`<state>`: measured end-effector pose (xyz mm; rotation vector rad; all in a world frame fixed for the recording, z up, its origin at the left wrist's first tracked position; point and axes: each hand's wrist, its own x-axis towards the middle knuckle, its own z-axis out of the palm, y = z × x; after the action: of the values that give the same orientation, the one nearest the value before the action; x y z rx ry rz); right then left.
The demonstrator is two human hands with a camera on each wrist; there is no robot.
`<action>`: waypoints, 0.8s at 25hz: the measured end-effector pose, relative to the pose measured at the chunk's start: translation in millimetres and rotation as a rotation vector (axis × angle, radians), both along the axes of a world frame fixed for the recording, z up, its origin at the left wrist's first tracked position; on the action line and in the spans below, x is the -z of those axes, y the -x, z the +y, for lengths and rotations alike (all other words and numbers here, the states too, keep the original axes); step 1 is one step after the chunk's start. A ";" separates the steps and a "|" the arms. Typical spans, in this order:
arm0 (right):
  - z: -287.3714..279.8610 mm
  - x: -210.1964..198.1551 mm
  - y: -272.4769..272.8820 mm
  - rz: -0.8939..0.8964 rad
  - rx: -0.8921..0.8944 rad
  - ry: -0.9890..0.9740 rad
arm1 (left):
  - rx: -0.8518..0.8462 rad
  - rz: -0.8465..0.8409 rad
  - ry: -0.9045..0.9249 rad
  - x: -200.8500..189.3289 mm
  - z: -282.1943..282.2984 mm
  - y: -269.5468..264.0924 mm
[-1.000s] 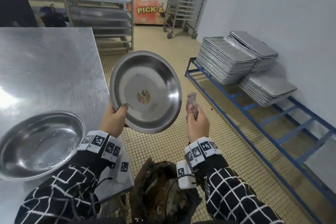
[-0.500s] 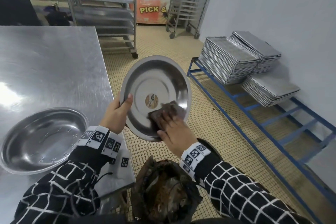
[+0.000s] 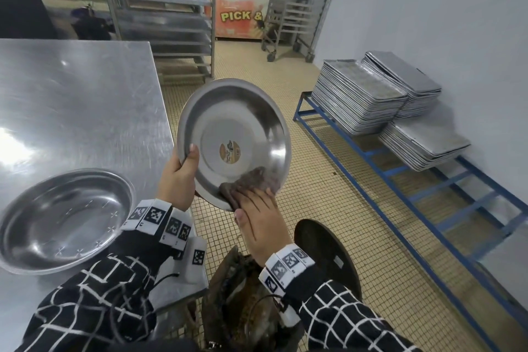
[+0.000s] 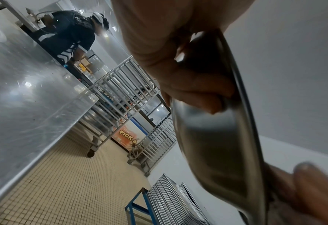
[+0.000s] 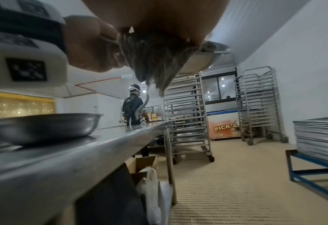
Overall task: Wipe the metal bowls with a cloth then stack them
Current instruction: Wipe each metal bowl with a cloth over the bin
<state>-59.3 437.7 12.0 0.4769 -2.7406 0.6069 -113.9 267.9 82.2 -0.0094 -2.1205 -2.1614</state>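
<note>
**Cloth slides to the bowl's lower rim**

Since the frame half a second back, the right hand [image 3: 258,218] has drawn the cloth [image 3: 248,184] down from beside the centre sticker to the lower edge of the held bowl [image 3: 234,134], and a second ago that hand held the cloth bunched up clear of the bowl. While the cloth has travelled, the left hand [image 3: 178,177] has kept its place on the bowl's left rim, thumb over the inside, fingers behind; the left wrist view shows those fingers [image 4: 195,85] curled against the outer wall. So the left grip is closed on the bowl. The right grip lies flat, fingers straight, pressing the cloth onto the metal; in the right wrist view the cloth [image 5: 155,60] hangs bunched below the palm.

The held bowl is round, shallow and shiny, tilted with its inside toward the camera, held in the air over the tiled floor [image 3: 328,237] just off the corner of the counter [image 3: 80,100]. An orange round sticker [image 3: 230,151] sits at its centre. The cloth is dark brownish-grey and rumpled.

Two metal bowls show: the one in hand and a second bowl [image 3: 64,220] resting upright on the counter's near edge. One cloth. Three stacks of metal trays [image 3: 357,97] sit on a blue rack [image 3: 400,180] by the wall, and two wheeled tray trolleys [image 3: 160,8] stand farther back
</note>
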 end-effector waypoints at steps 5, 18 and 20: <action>52.5 8.5 22.0 -0.018 0.230 -0.062 | 0.011 -0.059 -0.042 -2.4 4.3 -4.7; 104.5 -64.5 77.1 -0.307 0.401 0.417 | 0.199 -0.341 -0.099 19.7 -0.3 1.1; 98.5 -60.5 78.1 -0.291 0.482 0.429 | 0.202 -0.341 -0.108 21.5 -0.2 1.8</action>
<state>-137.5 536.1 72.5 -0.3873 -2.7080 1.1530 -115.7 267.7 60.7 0.1737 -2.2564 -2.5521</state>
